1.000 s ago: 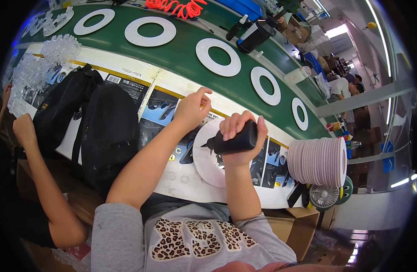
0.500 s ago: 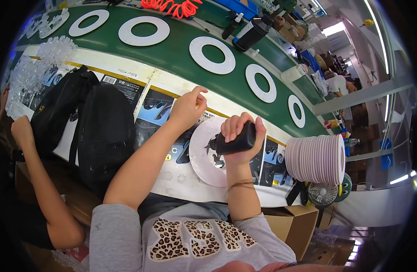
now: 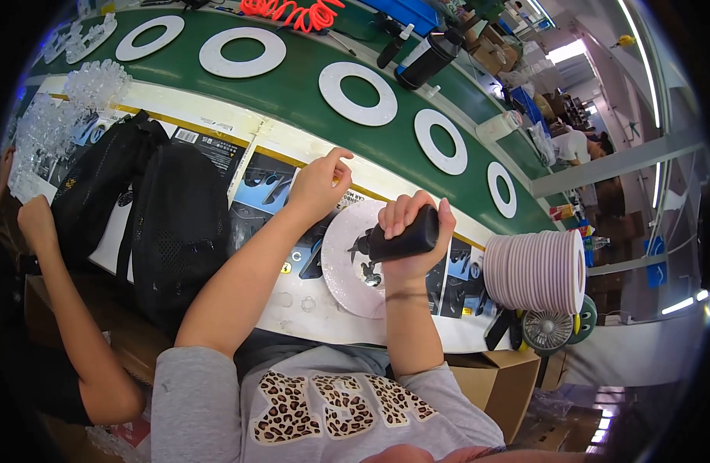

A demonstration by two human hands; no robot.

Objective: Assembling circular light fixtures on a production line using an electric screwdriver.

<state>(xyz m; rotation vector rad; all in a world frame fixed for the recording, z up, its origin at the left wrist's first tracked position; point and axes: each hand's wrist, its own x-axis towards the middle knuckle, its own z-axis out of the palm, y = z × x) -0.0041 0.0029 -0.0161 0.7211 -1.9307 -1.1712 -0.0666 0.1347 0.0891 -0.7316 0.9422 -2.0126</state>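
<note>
My right hand is wrapped around a black squeeze bottle, tilted with its narrow nozzle pointing left and down. The nozzle is over a white, speckled flat ring lying on the bench in front of me. Part of the ring is hidden by the bottle and my right wrist. My left hand hovers near the ring's far left edge, its fingers loosely bent and apart, with nothing visible in them.
White rings lie along the green conveyor. A stack of rings stands right, beside a small fan. A black bag and clear plastic pieces sit left. Another person's hand is at far left.
The rings on the conveyor have slid slightly left. My right hand and the bottle have shifted a little to the right; my left hand stays in place.
</note>
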